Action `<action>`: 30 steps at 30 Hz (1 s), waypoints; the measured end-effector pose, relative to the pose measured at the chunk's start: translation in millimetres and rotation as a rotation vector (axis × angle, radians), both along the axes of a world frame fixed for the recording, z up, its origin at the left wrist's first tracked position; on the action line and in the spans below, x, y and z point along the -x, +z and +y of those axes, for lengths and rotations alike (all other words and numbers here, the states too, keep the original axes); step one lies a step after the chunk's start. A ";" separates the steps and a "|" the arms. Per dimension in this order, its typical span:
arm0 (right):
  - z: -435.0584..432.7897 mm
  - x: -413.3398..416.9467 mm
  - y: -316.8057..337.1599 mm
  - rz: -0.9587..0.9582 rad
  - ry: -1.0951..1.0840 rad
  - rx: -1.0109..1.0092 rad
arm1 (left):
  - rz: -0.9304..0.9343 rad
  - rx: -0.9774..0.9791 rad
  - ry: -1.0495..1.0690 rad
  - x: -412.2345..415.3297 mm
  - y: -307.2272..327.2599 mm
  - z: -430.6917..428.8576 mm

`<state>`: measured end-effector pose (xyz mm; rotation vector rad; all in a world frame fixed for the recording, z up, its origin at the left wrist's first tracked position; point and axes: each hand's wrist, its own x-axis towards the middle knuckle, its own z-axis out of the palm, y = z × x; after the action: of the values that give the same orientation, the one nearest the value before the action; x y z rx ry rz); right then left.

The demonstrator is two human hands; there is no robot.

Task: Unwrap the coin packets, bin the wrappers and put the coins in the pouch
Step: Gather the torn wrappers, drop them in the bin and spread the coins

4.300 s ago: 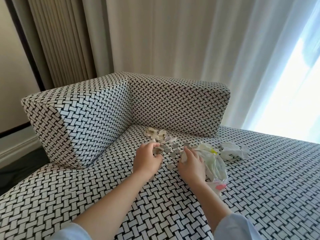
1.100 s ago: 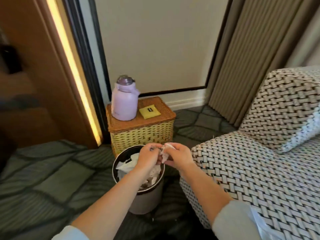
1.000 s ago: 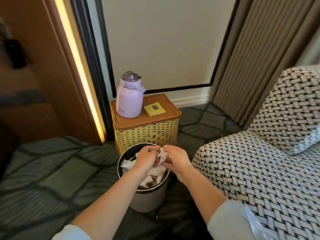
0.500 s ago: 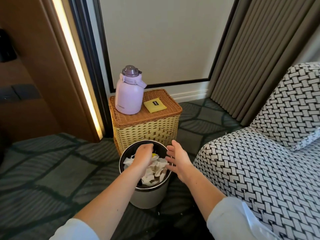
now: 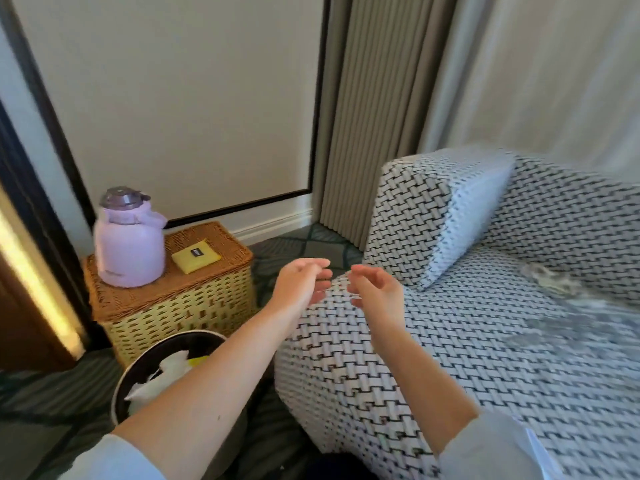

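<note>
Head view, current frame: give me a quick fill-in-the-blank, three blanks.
1. The flat square item beside the bottle on the wicker basket is ____ in colour.
2. The left hand and the right hand, both with relaxed fingers, hold ____.
3. The crumpled white wrappers lie inside the ____.

Missing words: yellow; nothing; bin.

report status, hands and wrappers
Left hand open, right hand open, both empty. Wrappers in bin. Blurred pile on sofa, nothing visible in the way.
</note>
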<state>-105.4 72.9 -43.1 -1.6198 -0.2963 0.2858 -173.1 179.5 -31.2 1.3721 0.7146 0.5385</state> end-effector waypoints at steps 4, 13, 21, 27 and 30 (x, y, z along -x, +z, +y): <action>-69.0 -49.6 14.5 -0.033 -0.116 0.003 | 0.008 -0.022 -0.136 -59.6 9.9 -54.5; -203.8 -136.2 28.2 -0.096 -0.270 0.038 | -0.007 -0.026 -0.402 -170.0 19.6 -175.3; -268.7 -191.5 4.8 -0.100 -0.368 0.110 | 0.027 -0.211 -0.507 -244.8 -10.5 -231.4; -290.2 -224.7 -20.6 -0.110 -0.453 0.178 | 0.011 -0.407 -0.533 -281.9 -40.4 -247.5; -295.4 -242.4 -23.7 -0.156 -0.471 0.263 | -0.012 -0.483 -0.541 -298.0 -46.3 -252.3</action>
<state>137.0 -222.5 -66.8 -1.9201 0.0134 -0.1700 124.9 -72.8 -77.5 1.9244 0.1775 0.2890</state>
